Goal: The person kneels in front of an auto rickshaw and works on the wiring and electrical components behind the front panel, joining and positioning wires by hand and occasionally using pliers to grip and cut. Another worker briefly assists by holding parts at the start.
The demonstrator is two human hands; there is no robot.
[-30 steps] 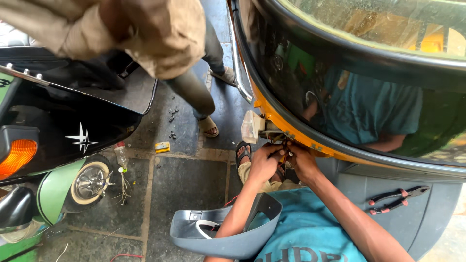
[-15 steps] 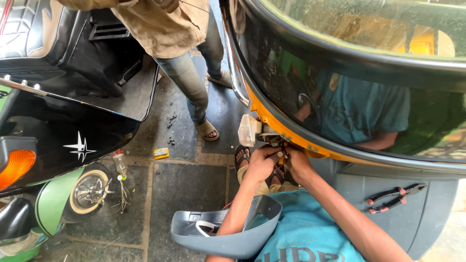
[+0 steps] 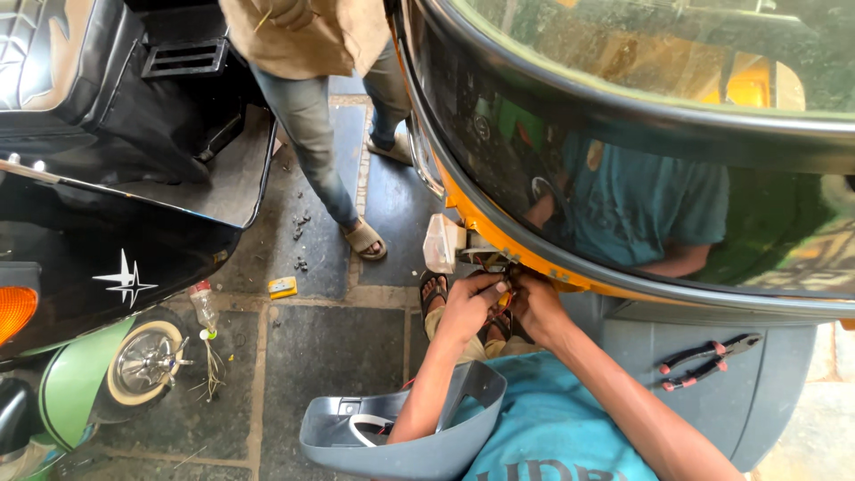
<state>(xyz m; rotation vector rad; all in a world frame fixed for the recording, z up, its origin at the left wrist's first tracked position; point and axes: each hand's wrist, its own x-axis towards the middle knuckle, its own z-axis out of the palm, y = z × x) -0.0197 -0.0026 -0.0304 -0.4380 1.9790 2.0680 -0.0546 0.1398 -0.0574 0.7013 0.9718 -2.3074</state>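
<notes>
Both hands pinch at a small fitting [image 3: 490,260] under the vehicle's yellow-black body edge [image 3: 499,233]: left hand [image 3: 470,303] w/ fingers closed on it, right hand [image 3: 533,307] curled beside, touching; exact grip can't tell. Clear lamp housing [image 3: 440,242] sits just left of the fitting, grey cover [image 3: 392,441] lies on lap below the left forearm. Red-handled pliers [image 3: 708,359] rest on grey panel at right, well apart; another person's sandalled foot [image 3: 365,239] stands nearby on stone floor.

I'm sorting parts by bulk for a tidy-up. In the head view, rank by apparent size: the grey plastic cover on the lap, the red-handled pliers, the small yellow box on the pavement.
1. Grey plastic cover, though it lies nearest the camera.
2. Red-handled pliers.
3. Small yellow box, farther away on the pavement.
</notes>
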